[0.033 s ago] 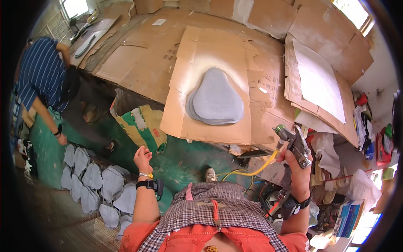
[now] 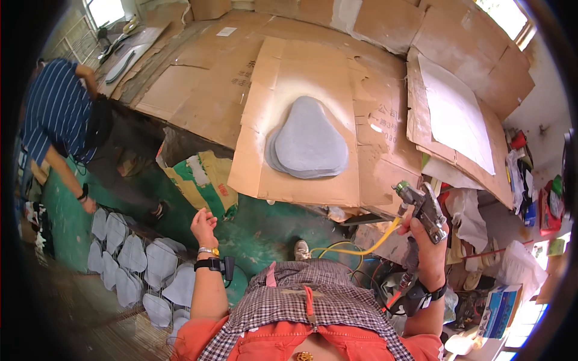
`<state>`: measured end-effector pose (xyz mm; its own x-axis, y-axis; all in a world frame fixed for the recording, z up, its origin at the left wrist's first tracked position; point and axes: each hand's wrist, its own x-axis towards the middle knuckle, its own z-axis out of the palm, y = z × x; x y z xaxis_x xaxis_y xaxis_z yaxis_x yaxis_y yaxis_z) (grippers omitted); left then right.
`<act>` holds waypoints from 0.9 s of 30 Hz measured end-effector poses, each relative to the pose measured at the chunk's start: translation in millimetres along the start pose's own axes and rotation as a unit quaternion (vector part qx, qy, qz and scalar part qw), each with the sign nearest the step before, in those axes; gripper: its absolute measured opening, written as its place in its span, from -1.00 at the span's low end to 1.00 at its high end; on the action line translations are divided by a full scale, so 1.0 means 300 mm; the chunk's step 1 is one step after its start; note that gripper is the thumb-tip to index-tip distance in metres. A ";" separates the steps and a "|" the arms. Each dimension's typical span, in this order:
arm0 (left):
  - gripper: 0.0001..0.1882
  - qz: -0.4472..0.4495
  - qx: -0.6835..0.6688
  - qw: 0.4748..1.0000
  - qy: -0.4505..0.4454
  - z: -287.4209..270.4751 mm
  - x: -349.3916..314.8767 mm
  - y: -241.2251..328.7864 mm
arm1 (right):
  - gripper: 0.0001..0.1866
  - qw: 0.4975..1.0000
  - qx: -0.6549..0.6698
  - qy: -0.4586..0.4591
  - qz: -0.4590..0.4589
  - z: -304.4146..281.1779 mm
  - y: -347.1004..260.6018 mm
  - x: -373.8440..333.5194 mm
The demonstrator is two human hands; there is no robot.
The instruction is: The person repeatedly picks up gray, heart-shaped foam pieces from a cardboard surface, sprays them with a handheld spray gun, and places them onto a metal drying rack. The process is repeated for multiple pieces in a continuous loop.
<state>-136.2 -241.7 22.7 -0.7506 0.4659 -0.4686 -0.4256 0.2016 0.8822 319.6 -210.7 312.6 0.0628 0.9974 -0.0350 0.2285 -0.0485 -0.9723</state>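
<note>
My right hand [image 2: 428, 239] is wrapped round a metal spray gun [image 2: 428, 207] with a green front end. A yellow hose [image 2: 376, 242] and a dark hose fitting run from the gun. My left hand [image 2: 203, 226] hangs in front of the table, fingers loosely curled and apart, holding nothing. Beyond both hands, a stack of grey rounded-triangular pads [image 2: 311, 139] lies on a cardboard sheet [image 2: 253, 168]. Pale overspray marks the cardboard around the stack's far end. Neither hand touches the pads.
Several similar grey pads [image 2: 132, 253] rest on a rack at lower left. A co-worker in a striped shirt [image 2: 57, 108] bends beside them. A torn carton [image 2: 208, 180] stands under the table edge. At right are a white sheet on cardboard [image 2: 454, 114] and cluttered shelves.
The co-worker at the left has bent slightly lower. My hands, the spray gun and the pads look almost unmoved.
</note>
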 end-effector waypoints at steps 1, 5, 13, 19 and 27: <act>-0.72 0.033 0.019 0.999 -0.007 0.017 -0.003 0.010 | -0.58 1.000 -0.009 0.000 0.007 -0.015 0.000 -0.013; -0.73 0.148 0.067 0.985 -0.056 0.150 -0.029 0.073 | -0.54 0.999 -0.023 -0.012 0.039 -0.081 0.012 -0.085; -0.78 0.171 0.075 0.966 -0.181 0.486 0.009 0.056 | -0.40 0.994 0.062 -0.088 0.019 -0.060 0.003 -0.067; -0.81 0.168 0.113 0.956 -0.212 0.598 0.055 -0.053 | -0.44 0.998 0.051 -0.022 0.024 -0.053 -0.028 0.008; -0.79 0.205 0.250 0.920 -0.221 0.705 0.125 -0.088 | -0.39 0.989 0.060 -0.098 0.093 -0.135 -0.004 -0.043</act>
<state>-46.1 -47.4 -8.3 -0.4712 0.8733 -0.1239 0.2160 0.2504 0.9437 357.7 -225.6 323.6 -0.0994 0.9636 -0.2482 0.1134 -0.2369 -0.9649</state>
